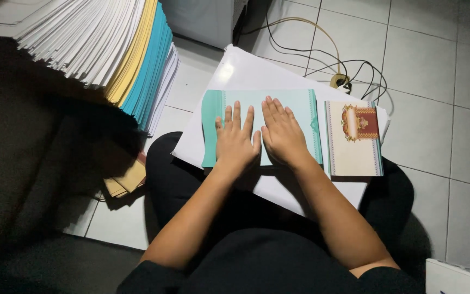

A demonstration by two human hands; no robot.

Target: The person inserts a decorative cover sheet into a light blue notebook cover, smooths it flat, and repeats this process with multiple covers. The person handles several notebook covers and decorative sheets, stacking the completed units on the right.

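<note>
A pale teal card (295, 109) with darker teal bands at its left and right edges lies flat on a large white sheet (240, 68) resting across my lap. My left hand (236, 140) and my right hand (282, 132) press flat on the card side by side, fingers spread and pointing away from me, holding nothing. To the right of the teal card lies a cream card (353, 149) with a red and gold ornament near its top.
A tall slanting stack of white, yellow and teal paper (112, 46) rises at the upper left. Brown envelopes (129, 181) lie on the tiled floor (441, 109) by my left knee. Cables (330, 51) run to a socket behind the white sheet.
</note>
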